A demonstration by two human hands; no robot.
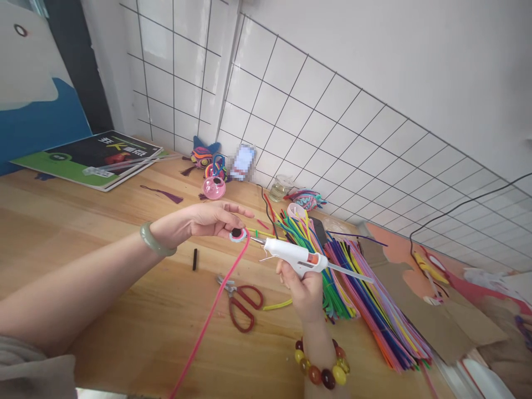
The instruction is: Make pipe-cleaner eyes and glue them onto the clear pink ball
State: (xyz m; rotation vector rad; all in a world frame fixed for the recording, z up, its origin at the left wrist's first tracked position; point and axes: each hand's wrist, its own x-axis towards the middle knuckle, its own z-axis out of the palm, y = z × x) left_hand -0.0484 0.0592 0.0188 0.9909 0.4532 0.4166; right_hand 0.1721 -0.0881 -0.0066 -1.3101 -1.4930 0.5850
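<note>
A black-and-white disc [238,236], a pink strip [211,310] at its edge, is pinched above the table [112,332] by the left hand [211,220], while a glue gun [293,255] is gripped in the right hand [306,288], nozzle just beside the disc. Were either hand to slip, fingertips could be burned. Rightward room is crowded by bundled stems [376,293], while bare wood is left leftward, beyond the scissors [242,306].

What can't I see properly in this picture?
All in the head view:
Glue gun: handle mostly hidden by the right hand.
Nozzle: any glue at its tip is too small to see.
Pink pipe cleaner: lower end cut off by the bottom edge.
Phone: blurred by pixelation.
</note>
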